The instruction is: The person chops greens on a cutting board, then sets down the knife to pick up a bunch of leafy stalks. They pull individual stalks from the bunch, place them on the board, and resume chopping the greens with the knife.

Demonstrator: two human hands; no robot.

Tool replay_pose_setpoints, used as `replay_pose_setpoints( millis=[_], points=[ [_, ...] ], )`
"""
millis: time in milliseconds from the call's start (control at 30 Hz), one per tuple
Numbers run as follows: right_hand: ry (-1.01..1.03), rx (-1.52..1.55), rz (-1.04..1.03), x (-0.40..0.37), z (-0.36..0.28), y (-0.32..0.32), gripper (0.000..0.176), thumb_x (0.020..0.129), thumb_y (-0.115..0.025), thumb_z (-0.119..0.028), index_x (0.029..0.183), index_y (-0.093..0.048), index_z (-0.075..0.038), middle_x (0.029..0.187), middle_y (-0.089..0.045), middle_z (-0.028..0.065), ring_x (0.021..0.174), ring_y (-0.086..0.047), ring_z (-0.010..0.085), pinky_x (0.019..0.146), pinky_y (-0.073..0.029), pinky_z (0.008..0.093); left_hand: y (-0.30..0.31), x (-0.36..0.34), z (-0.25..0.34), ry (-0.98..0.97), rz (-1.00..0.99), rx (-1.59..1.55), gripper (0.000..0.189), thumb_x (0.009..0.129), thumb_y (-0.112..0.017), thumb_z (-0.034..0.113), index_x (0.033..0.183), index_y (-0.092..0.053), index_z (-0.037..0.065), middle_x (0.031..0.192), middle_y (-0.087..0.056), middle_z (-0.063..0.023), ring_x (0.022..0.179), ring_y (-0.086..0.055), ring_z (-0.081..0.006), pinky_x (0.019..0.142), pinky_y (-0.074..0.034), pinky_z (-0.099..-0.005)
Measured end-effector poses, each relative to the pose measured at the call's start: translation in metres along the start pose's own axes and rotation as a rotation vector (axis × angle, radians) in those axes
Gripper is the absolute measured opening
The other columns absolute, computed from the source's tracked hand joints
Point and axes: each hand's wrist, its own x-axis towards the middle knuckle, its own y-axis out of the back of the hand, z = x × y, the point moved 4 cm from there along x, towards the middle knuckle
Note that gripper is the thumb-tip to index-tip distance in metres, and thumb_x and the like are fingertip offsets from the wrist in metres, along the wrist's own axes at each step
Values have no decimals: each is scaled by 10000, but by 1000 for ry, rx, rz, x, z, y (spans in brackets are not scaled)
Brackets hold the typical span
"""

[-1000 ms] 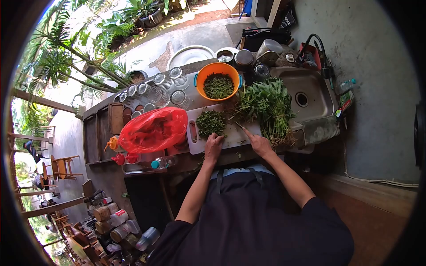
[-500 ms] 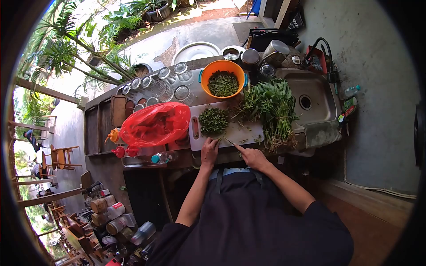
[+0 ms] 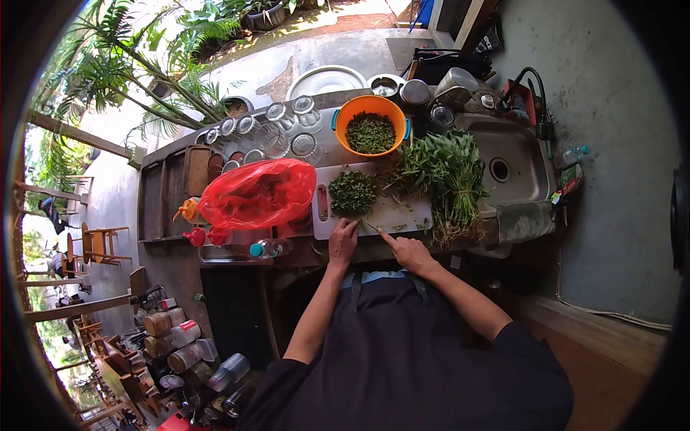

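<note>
Nearest the camera, two bare hands rested at the near edge of one white cutting board [image 3: 394,212]. The right hand [image 3: 408,251] was closed around the handle of one knife [image 3: 370,228], forefinger stretched along it, with the blade angled toward the left hand. The left hand [image 3: 343,241] lay just beside the blade tip with its fingers curled down onto the board; whether it pinched anything could not be told.

Just beyond the left hand sat one pile of chopped greens [image 3: 352,192]. Beyond the right hand lay one large bunch of uncut leafy stems [image 3: 447,172], and past that, one steel sink [image 3: 521,172]. One red plastic bag [image 3: 255,194] bulged outward of the left hand, with one blue-capped bottle [image 3: 269,248] beside it.

Farther off stood one orange bowl [image 3: 338,123] of chopped greens, then a cluster of upturned glasses [image 3: 305,144], too crowded to count.
</note>
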Motion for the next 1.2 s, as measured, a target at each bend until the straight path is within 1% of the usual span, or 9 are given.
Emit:
replay_pose_setpoints(
  millis=[233, 300, 633, 733, 900, 1033, 1067, 1100, 1200],
  points=[
    [20, 2, -1, 1, -3, 7, 715, 898, -512, -95, 1561, -281, -229, 805, -614, 160, 724, -630, 368, 677, -509, 499, 1, 1, 0, -4, 7, -8, 176, 855, -702, 100, 1021, -727, 45, 901, -636, -130, 836, -651, -321, 732, -511, -405],
    [14, -12, -45, 2, -3, 6, 716, 898, -514, -96, 1561, -281, -233, 815, -621, 165, 726, -633, 371, 681, -513, 499, 0, 0, 0, 1, 2, -12, 179, 856, -701, 100, 1024, -727, 47, 901, -635, -130, 836, -651, -321, 732, -511, -405],
    [-44, -55, -110, 10, -7, 8, 729, 892, -504, -80, 1560, -280, -265, 817, -632, 171, 756, -654, 372, 722, -530, 502, 3, 1, 4, -4, -7, 4, 169, 856, -685, 79, 1019, -719, 49, 894, -619, -125, 845, -643, -321, 739, -513, -416],
    [-16, -47, -75, 13, -4, -4, 744, 889, -491, -63, 1566, -261, -266, 788, -629, 173, 731, -655, 380, 704, -533, 510, 3, 0, 4, -1, -7, 7, 153, 849, -683, 67, 997, -715, 50, 886, -606, -118, 841, -634, -316, 739, -515, -419],
    [29, -63, 29, 16, 7, -31, 786, 893, -478, -50, 1579, -197, -310, 742, -617, 174, 635, -639, 390, 622, -537, 509, 0, -1, -1, -16, 9, -7, 137, 844, -683, 61, 974, -718, 43, 875, -600, -123, 833, -632, -319, 732, -513, -418],
    [53, -48, 51, 18, 14, -33, 776, 911, -477, -70, 1579, -178, -328, 752, -614, 179, 627, -636, 393, 614, -542, 503, 1, 2, 0, 24, 54, -10, 125, 844, -687, 61, 960, -720, 32, 865, -595, -130, 818, -627, -322, 716, -506, -424],
    [39, -42, 20, 16, 15, -32, 765, 920, -477, -81, 1578, -177, -329, 765, -615, 180, 635, -637, 394, 621, -543, 504, 2, 2, -1, 40, 68, -4, 122, 845, -687, 62, 958, -721, 29, 861, -594, -132, 813, -626, -323, 710, -504, -425],
    [22, -37, -14, 13, 16, -31, 753, 929, -476, -92, 1578, -176, -330, 778, -615, 182, 643, -638, 395, 628, -544, 506, 3, 1, -2, 40, 69, -5, 122, 845, -687, 62, 958, -721, 29, 861, -594, -132, 813, -626, -323, 710, -504, -425],
    [21, -59, -9, 6, 14, -23, 740, 936, -480, -107, 1575, -185, -334, 808, -616, 183, 662, -639, 394, 634, -541, 512, 2, 2, -5, 86, 42, 14, 147, 852, -705, 91, 985, -746, 43, 845, -591, -133, 787, -634, -322, 704, -493, -413]
  ],
)
